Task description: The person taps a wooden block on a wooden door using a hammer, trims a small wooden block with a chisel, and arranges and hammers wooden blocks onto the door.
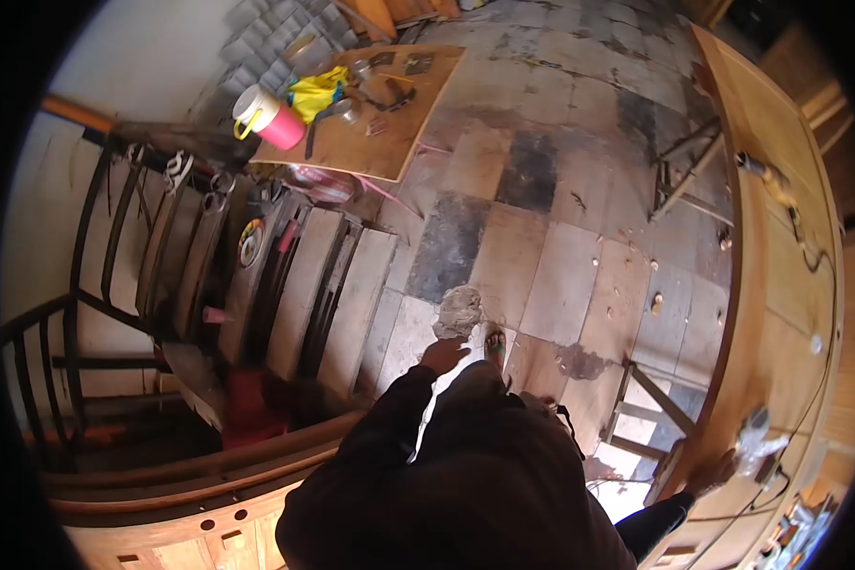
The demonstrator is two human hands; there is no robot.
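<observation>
Wooden panel stretches along three o'clock, right hand at its edge around four, left hand hanging toward six, fingers' spread too dark to tell on either!

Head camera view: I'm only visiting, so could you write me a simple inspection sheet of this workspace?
Surface: long light-brown wooden panel, wooden trestle legs beside it.
Job's things: silver-grey object on the panel, type unclear; elongated yellow-and-black tool farther along.
Clutter: pink-and-white jug with yellow handle and bright yellow cloth on a brown wooden tabletop; small pale scraps on the floor.
Hands: right hand at the panel's edge, near the silver-grey object; left hand low at the person's side, grip unclear.
Cables: dark cord on the panel, beside the yellow-and-black tool.
Surroundings: worn, stained tiled floor; stacked grey blocks by the wall.
</observation>
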